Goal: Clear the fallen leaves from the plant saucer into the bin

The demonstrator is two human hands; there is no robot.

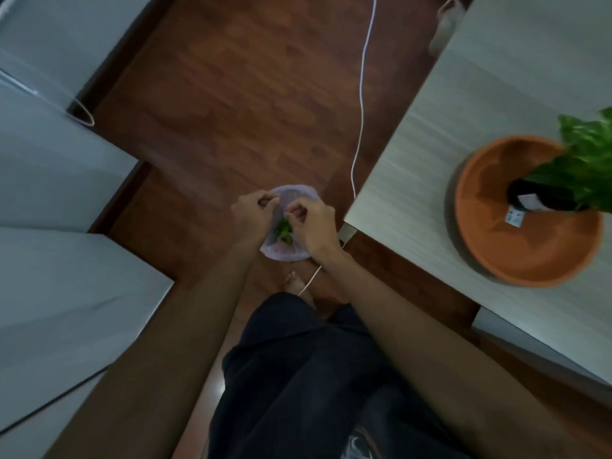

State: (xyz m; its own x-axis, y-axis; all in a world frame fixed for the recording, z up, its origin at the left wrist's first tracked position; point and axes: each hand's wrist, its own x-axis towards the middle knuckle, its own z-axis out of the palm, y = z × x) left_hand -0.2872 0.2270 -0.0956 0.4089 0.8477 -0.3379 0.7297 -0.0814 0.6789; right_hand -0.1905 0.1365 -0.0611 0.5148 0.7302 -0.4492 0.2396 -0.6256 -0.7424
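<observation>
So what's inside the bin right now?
Green leaves show over the bin's pale liner, at the right hand. The left hand grips the rim. Both hands cover much of the opening, so the rest is hidden.

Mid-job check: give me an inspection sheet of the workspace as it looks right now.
Surface: pale table at right; brown wood floor below the hands.
Job's things: orange saucer on the table, a potted plant standing in it; no loose leaves seen in the saucer. Green leaves are over the small pale bin on the floor.
Clutter: a pale bag-like object on the floor at top, blurred.
Grippers: left hand pinches the bin's rim; right hand is closed on the leaves.
Cables: white cable runs across the floor past the bin toward a bare foot.
Surroundings: grey cabinets at left.
</observation>
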